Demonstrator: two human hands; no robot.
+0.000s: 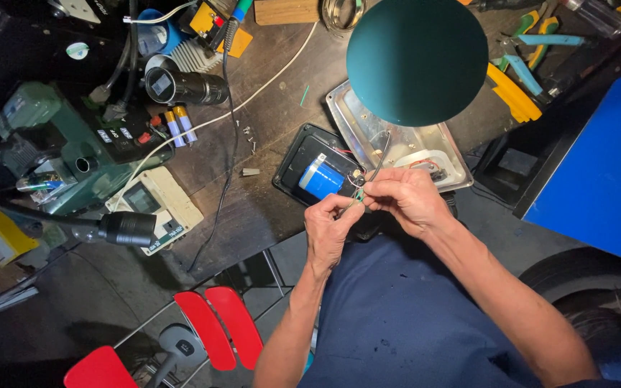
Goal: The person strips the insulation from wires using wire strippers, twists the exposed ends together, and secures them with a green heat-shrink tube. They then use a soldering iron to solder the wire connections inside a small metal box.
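Lying pinched between both hands just in front of the open black case (303, 154), thin wires (360, 194) running slantwise, low at the near-left, rising toward the metal tray (425, 136) at the far-right, green and pale strands barely showing. Closing left hand (332, 226) fingertips on the lower end from below, right hand (405, 197) fingers clamping the upper end, sitting a little nearer the case. Resting inside the case, a blue cylindrical capacitor (320, 177), under a dark green lamp shade (417, 57).

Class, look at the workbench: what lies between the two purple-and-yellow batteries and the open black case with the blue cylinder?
In the head view, between the batteries and the black case lie a thin black cable, small screws and a little grey block.
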